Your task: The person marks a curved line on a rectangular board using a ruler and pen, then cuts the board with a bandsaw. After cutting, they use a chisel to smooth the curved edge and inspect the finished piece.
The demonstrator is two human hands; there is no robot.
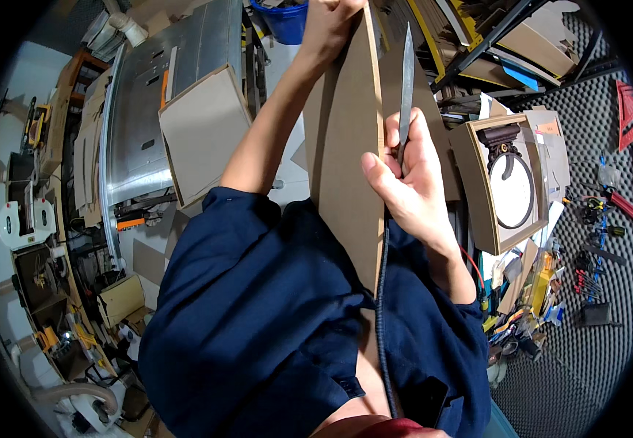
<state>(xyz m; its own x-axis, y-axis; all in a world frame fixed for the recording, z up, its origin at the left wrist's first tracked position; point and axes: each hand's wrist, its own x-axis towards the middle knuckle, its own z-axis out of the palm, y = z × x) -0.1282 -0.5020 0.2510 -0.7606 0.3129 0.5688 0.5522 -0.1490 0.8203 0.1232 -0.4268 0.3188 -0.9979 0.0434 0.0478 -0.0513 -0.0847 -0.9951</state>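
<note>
A tall brown board (347, 153), probably wood or fibreboard, stands on edge in front of my body. Its pale, narrow edge faces right and its near end reaches my dark blue shirt. At the top of the picture my left hand (331, 28) grips the board's far end, with some fingers cut off by the picture's rim. Beside the pale edge, my right hand (417, 179) is closed on a flat grey file (407, 80), its tapered tip pointing away from me. The right thumb lies close to the board's edge; whether it touches is unclear.
Left stands a large metal-topped machine table (137, 131) with a grey-brown panel (205, 135) leaning by it. A blue bucket (283, 22) is at the far side. On the right are a cardboard box (481, 197), a rack of sheet offcuts (470, 51) and cluttered tools (528, 314).
</note>
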